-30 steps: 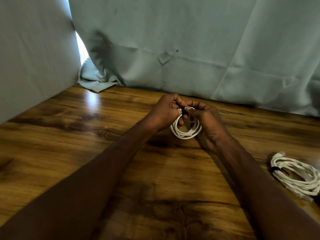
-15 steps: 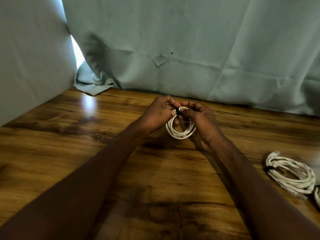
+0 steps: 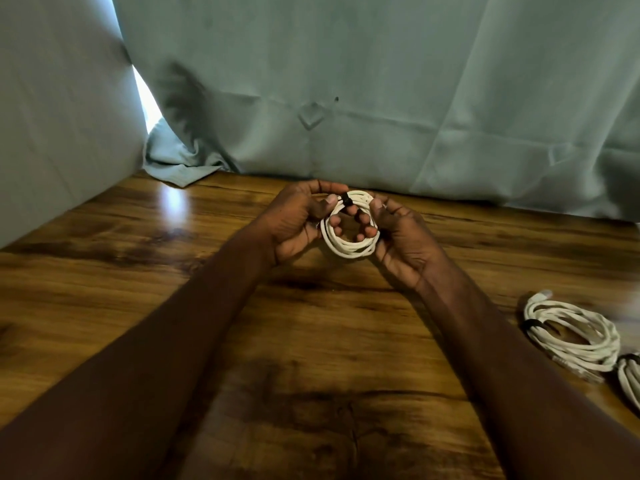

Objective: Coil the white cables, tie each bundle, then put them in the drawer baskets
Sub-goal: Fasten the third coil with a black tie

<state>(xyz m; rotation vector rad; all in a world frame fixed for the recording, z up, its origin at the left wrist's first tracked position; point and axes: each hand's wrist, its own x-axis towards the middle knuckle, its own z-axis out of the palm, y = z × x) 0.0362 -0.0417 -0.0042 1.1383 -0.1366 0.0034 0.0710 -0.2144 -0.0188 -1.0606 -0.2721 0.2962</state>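
A small coiled white cable [image 3: 349, 245] is held up above the wooden table between both hands. A black tie [image 3: 345, 200] wraps the coil at its top. My left hand [image 3: 298, 223] grips the coil's left side, thumb close to the tie. My right hand [image 3: 401, 240] grips the right side, with fingertips showing through the ring's middle. A larger tied coil [image 3: 571, 336] with a black band lies on the table at the right. Another white bundle [image 3: 630, 382] is cut off by the right edge.
The wooden table [image 3: 311, 358] stretches toward me under my forearms. Pale blue-grey curtains [image 3: 346, 81] hang along the back and left, with a bright gap at the upper left. No drawer or baskets are in view.
Both hands have turned palms more toward me and spread apart, so the coil now faces the camera with the black tie showing on top.
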